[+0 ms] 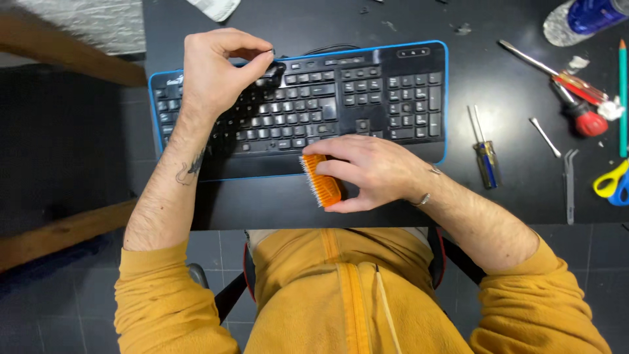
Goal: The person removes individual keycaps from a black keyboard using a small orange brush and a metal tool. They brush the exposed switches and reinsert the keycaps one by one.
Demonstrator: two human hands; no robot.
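A black keyboard with a blue rim (393,85) lies on a black desk (498,210). My left hand (213,72) rests over the keyboard's upper left, fingers pinched on a small dark object at the top key rows; what it is I cannot tell. My right hand (370,170) grips an orange brush with white bristles (321,180) at the keyboard's front edge, bristles facing left.
To the right lie a small blue-and-yellow screwdriver (486,160), a red-handled screwdriver (563,82), a cotton swab (545,137), metal tweezers (570,183), a teal pencil (622,98), yellow-and-blue scissors (612,182) and a plastic bottle (580,19). The desk's near edge is at my waist.
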